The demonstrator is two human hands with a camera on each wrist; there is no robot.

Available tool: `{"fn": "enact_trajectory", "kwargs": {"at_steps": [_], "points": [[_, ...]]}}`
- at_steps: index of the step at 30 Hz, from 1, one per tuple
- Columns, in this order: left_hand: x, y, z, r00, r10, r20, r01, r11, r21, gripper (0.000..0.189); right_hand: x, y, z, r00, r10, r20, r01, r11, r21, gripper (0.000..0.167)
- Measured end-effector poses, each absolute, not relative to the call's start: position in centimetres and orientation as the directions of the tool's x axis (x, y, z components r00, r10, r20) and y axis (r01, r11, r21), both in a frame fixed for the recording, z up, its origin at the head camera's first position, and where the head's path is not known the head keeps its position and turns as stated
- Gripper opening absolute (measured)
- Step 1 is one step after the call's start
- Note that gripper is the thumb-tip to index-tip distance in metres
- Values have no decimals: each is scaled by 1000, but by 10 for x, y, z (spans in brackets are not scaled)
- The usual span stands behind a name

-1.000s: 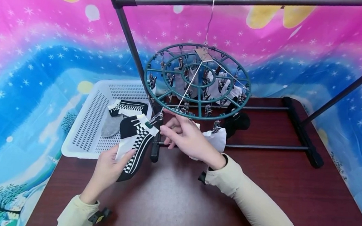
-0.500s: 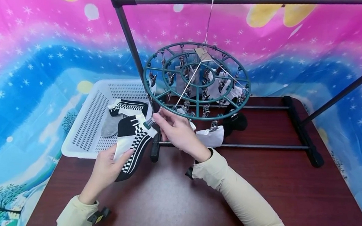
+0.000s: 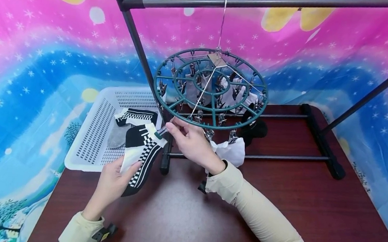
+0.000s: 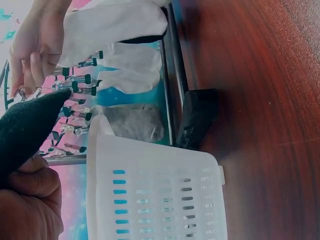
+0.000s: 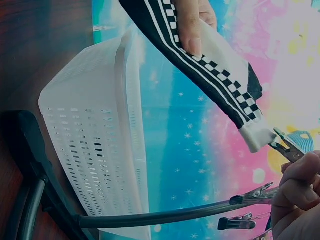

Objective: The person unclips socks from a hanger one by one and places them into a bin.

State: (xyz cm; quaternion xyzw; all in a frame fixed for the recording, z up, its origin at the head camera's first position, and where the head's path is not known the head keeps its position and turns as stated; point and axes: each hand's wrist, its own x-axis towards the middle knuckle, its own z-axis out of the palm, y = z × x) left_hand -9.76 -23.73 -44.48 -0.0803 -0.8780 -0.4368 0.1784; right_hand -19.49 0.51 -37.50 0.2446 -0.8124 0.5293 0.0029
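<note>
My left hand [image 3: 114, 179] grips a low-cut black-and-white sock [image 3: 136, 152] with checkered stripes, thumb on the near side. Its white cuff points up and right, toward the hanger. At that cuff is a small metal clip [image 5: 290, 150] with green tips. Thumb and fingers of my right hand [image 3: 193, 144] pinch the clip's handles, just below the front left of the round green hanger [image 3: 214, 127]. In the right wrist view the clip's tips meet the cuff edge. The left wrist view shows the sock's dark sole [image 4: 30, 130] from below.
A white perforated basket [image 3: 84, 161] at the left holds another checkered sock [image 3: 142, 115] and a grey sock [image 3: 118, 135]. The hanger hangs from a metal rack bar [image 3: 190, 2]. White socks [image 3: 231, 151], a grey one [image 4: 135, 122] and a black item [image 3: 257, 130] hang beneath it.
My right hand has moved slightly left, and its spread thumb and fingers have closed on the clip. The hanger and its hanging socks have swayed a little. The left hand keeps its hold.
</note>
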Motion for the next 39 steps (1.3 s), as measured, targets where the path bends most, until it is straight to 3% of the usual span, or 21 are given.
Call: {"fn": "enact_trajectory", "kwargs": {"at_steps": [7, 12, 19, 22, 27, 31, 35, 39], "points": [[-94, -248, -441, -938, 1, 345, 264, 649, 714, 17, -194, 7, -376, -899, -387, 205, -320, 261, -911, 36], [-95, -259, -433, -947, -28, 319, 222, 659, 718, 12, -194, 7, -378, -895, -407, 181, -286, 213, -934, 32], [-110, -273, -414, -935, -72, 348, 206, 686, 697, 12, -196, 9, -378, -907, -393, 153, -267, 254, -930, 38], [-122, -284, -400, -948, -6, 319, 215, 726, 653, 14, -197, 9, -378, -905, -399, 148, -265, 256, -930, 39], [-152, -313, -377, -966, 202, 160, 257, 810, 527, 18, -198, 10, -379, -908, -391, 153, -282, 297, -912, 38], [-184, -329, -368, -956, 293, -2, 260, 850, 458, 25, -197, 11, -379, -909, -386, 157, -285, 301, -910, 37], [-214, -333, -366, -926, 357, -127, 273, 861, 429, 33, -197, 12, -379, -899, -406, 164, -296, 287, -911, 31], [-239, -332, -368, -881, 410, -235, 274, 849, 451, 26, -197, 14, -378, -891, -421, 168, -301, 271, -914, 27]]}}
